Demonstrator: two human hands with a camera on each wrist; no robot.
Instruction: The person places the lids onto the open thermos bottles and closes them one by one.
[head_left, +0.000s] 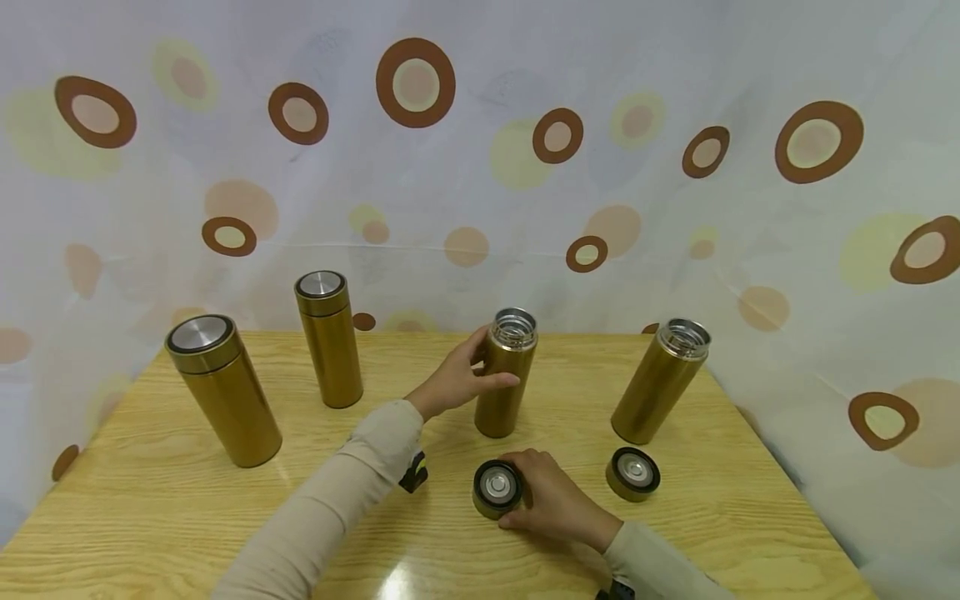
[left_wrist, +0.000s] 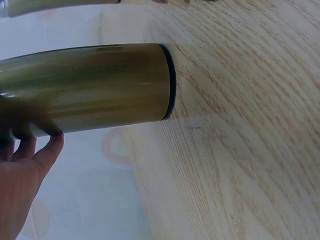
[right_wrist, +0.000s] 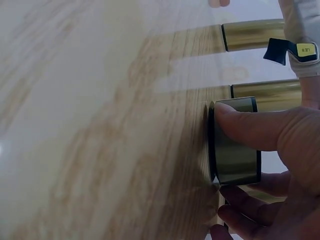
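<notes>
An uncapped gold thermos bottle [head_left: 504,383] stands upright on the table in the head view, its steel mouth bare. My left hand [head_left: 459,379] grips its upper part, thumb across the front and fingers at the left side. In the left wrist view the fingers touch the gold bottle wall [left_wrist: 115,90]. Closer to me, my right hand [head_left: 553,497] holds a round lid [head_left: 497,487] by its rim; its inner side faces up. The right wrist view shows the thumb and fingers on opposite sides of the lid [right_wrist: 239,145], which is at the table surface.
Right of the hands stands another uncapped thermos bottle [head_left: 656,390], with its lid [head_left: 633,475] lying inner side up in front. Two capped thermos bottles stand at the left, one nearer [head_left: 228,400] and one farther back [head_left: 332,350]. A patterned cloth [head_left: 465,183] hangs behind the wooden table [head_left: 165,500].
</notes>
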